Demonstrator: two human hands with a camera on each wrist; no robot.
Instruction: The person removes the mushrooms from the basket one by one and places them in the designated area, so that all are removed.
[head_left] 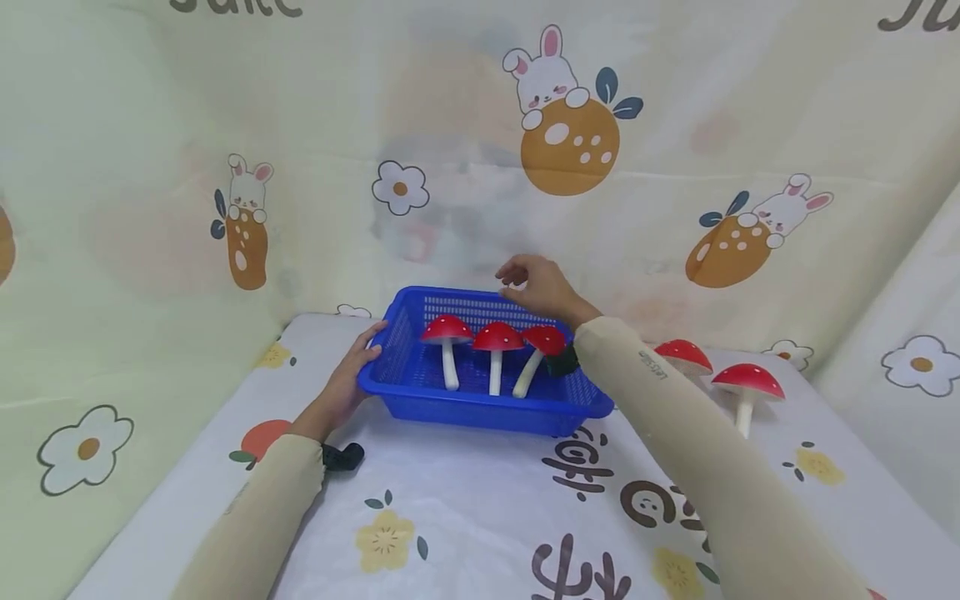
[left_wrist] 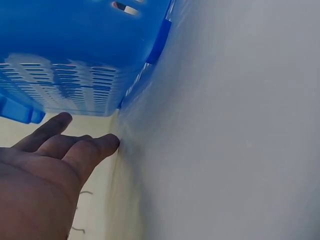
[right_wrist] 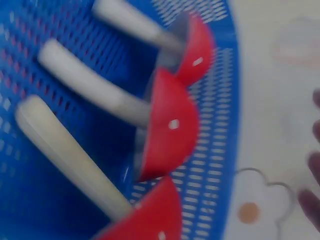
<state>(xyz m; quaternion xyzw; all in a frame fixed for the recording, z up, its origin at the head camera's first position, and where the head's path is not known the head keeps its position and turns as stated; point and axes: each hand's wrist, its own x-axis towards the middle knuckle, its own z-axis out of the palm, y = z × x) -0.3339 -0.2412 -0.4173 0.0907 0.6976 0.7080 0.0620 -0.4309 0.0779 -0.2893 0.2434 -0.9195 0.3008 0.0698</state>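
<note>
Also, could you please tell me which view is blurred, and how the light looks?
Right wrist view: mushrooms and right hand blurred; head view: blue basket fairly sharp, light soft; left wrist view: left hand looks darker than the pale surface beside it.

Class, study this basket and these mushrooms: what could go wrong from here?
The right sleeve appears close to the two mushrooms right of the blue basket, so drawing that arm back might knock them. The three mushrooms inside lie with their caps close together, so adding another could jostle them.
</note>
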